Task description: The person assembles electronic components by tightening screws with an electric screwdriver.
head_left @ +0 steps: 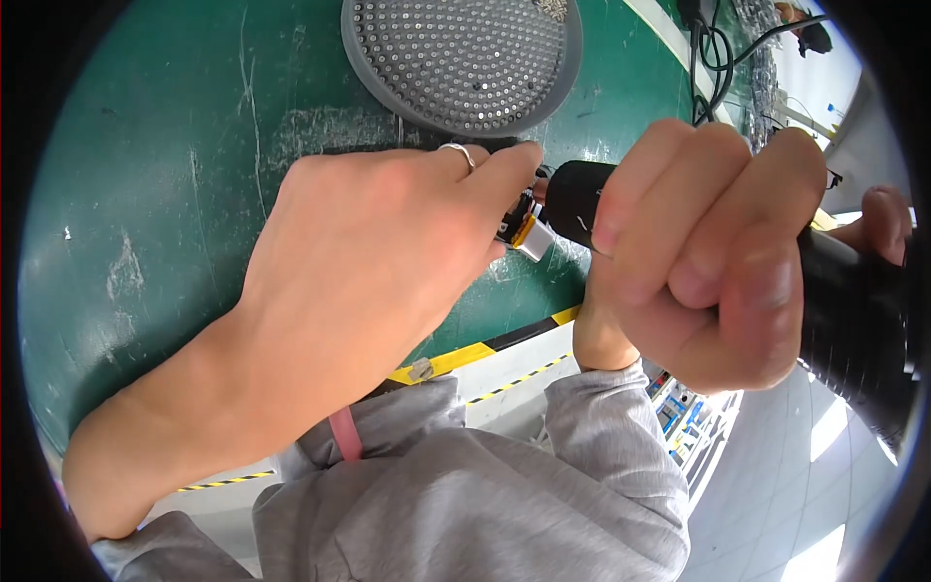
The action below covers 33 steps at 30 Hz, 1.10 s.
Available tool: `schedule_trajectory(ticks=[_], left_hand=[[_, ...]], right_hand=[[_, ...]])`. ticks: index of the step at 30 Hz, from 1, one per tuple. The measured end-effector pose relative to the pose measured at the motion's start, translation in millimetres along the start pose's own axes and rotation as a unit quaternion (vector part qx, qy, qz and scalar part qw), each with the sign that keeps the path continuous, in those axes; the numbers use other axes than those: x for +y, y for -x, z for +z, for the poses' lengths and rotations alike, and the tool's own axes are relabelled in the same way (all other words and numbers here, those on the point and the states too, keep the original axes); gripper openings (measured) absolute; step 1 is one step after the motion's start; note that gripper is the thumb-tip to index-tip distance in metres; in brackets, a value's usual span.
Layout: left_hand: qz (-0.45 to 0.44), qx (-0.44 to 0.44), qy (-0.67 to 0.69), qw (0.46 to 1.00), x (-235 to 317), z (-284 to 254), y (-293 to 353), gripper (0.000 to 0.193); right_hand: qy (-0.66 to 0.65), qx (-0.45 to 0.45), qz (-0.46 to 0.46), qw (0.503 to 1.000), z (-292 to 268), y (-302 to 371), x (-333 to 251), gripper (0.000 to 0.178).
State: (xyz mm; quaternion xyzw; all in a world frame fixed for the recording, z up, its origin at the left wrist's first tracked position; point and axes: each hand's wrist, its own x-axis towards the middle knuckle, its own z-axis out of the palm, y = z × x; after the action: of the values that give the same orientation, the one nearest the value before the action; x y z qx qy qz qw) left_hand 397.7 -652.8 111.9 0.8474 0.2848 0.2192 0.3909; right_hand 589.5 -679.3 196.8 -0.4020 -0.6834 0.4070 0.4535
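Observation:
My right hand is wrapped round a black electric screwdriver, whose narrow end points left. Just left of its tip, my left hand is closed on a small black electronic part with a yellow strip and a silver metal end. Most of that part is hidden under my fingers. The screwdriver's tip is at or very near the part; whether they touch I cannot tell. Beyond my hands lies a round grey screw tray, its holes filled with many small screws.
The scratched green tabletop has black-and-yellow tape along its near edge. Black cables lie at the far right, near clear plastic wrapping. Below right, a white rack with blue and red items stands on the floor.

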Motion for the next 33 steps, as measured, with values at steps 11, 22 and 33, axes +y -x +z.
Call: schedule_trajectory(ticks=[11, 22, 33], left_hand=[[0.01, -0.005, 0.027, 1.0, 1, -6, -1, 0.055], [0.003, -0.043, 0.011, 0.999, 4, -16, -2, 0.049], [0.02, -0.015, 0.019, 1.0, -2, -7, 5, 0.068]], right_hand=[[-0.026, 0.08, -0.174, 0.981, 23, 20, 3, 0.055], [-0.007, 0.04, -0.214, 0.976, 20, 35, 5, 0.07], [-0.035, 0.052, -0.236, 0.97, 29, 33, 17, 0.072]])
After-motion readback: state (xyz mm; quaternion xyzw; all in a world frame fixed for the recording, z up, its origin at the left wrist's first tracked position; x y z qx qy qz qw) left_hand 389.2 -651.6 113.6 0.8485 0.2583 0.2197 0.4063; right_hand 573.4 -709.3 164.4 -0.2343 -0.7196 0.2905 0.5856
